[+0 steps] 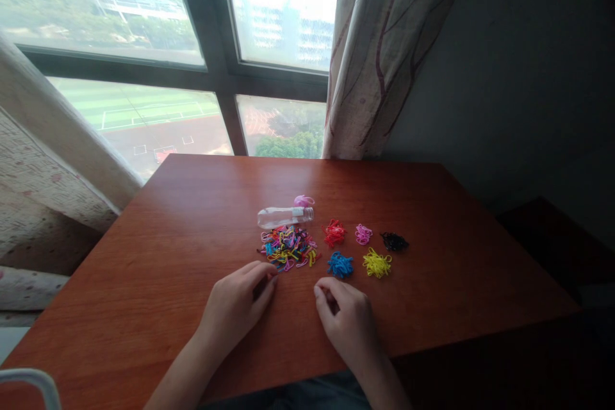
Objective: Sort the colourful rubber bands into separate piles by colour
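A mixed heap of small coloured rubber bands (pixel 287 246) lies mid-table. At its near left edge is my left hand (pixel 243 298), thumb and forefinger pinched close together; whatever is between the tips is too small to make out. My right hand (pixel 346 317) rests nearer me, its fingers curled and thumb pressed in, and I cannot see what they hold. Just beyond it sits a pile of blue rubber bands (pixel 340 264), with yellow rubber bands (pixel 377 263) to the right. Farther back are red rubber bands (pixel 334 232), pink rubber bands (pixel 364 234) and black rubber bands (pixel 394 241).
A clear plastic bottle (pixel 283 217) lies on its side behind the mixed heap, with a pink looped object (pixel 304 200) by its mouth. The brown wooden table (pixel 192 205) meets a window at the back, with curtains (pixel 384 51) on both sides.
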